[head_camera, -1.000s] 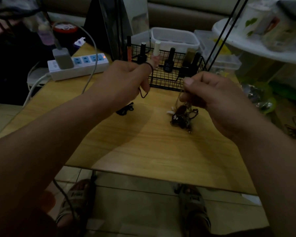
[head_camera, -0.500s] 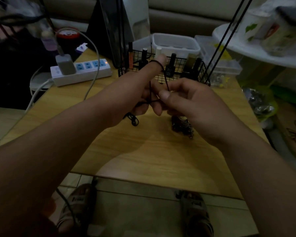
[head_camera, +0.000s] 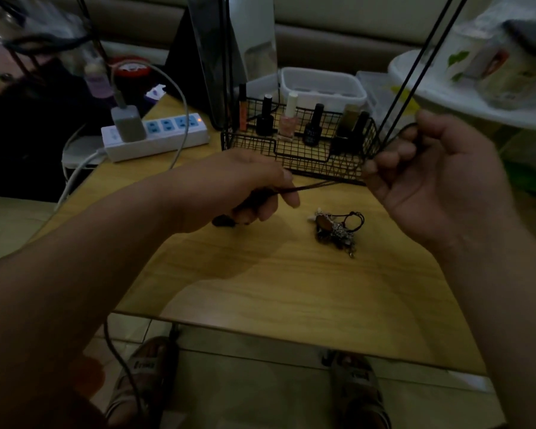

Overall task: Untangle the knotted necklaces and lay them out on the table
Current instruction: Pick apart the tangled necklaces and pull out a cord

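A white power strip (head_camera: 155, 139) lies on the wooden surface (head_camera: 291, 289) to the left of the black wire basket (head_camera: 316, 159). A grey charger (head_camera: 127, 125) is plugged into it, and a white cable (head_camera: 182, 119) arches over it.

Just in front of the basket's left corner, the left hand (head_camera: 245, 187) hangs low over the surface. Its fingers and thumb are curled round one end of a thin black cord (head_camera: 316, 184). A dark lump (head_camera: 225, 221) shows beneath this hand, too dim to make out.

The cord runs as two strands, pulled straight, along the basket's front towards its right corner. The basket itself holds several small nail polish bottles (head_camera: 313, 125), all standing upright.

In front of the basket's right half, on the person's side of the stretched cord, the knotted necklaces (head_camera: 334, 229) lie in a small heap on the surface. The heap shows a brown stone, silvery bits and a loop of black string, and neither hand touches it.

Beside the basket's right corner, the right hand (head_camera: 430, 181) is raised with its palm towards the camera. Its fingers are curled round the cord's other end, and a bend of cord shows above them.
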Demonstrator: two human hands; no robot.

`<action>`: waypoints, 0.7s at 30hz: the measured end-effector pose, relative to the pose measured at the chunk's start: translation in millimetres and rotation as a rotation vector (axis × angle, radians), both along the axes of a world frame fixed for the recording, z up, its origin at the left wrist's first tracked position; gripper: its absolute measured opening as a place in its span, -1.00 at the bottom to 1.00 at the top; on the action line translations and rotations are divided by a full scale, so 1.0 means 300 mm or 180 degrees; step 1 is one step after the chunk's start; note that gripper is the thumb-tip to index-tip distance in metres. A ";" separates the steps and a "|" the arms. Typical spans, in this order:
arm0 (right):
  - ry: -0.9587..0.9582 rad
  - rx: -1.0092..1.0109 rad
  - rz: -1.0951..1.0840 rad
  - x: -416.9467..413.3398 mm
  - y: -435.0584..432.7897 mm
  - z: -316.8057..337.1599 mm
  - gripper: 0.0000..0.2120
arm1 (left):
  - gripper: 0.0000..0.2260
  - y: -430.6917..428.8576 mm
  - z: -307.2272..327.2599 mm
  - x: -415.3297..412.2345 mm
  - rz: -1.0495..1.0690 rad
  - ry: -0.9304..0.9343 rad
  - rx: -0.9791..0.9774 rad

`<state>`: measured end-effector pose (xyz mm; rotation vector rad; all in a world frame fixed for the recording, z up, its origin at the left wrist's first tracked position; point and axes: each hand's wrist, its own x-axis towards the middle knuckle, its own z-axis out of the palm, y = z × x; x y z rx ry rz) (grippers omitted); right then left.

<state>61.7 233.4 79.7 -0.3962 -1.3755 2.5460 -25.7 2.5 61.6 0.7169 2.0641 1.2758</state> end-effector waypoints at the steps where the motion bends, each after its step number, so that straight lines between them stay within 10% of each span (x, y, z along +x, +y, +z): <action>1: -0.0009 -0.0025 -0.0036 0.001 0.011 -0.001 -0.77 | -0.66 -0.002 -0.005 -0.007 0.0023 -0.0068 0.0015; 21: -0.0854 0.3039 0.0969 0.031 -0.122 -0.056 -0.84 | -0.49 -0.068 -0.007 -0.031 -0.0328 -0.1012 0.1241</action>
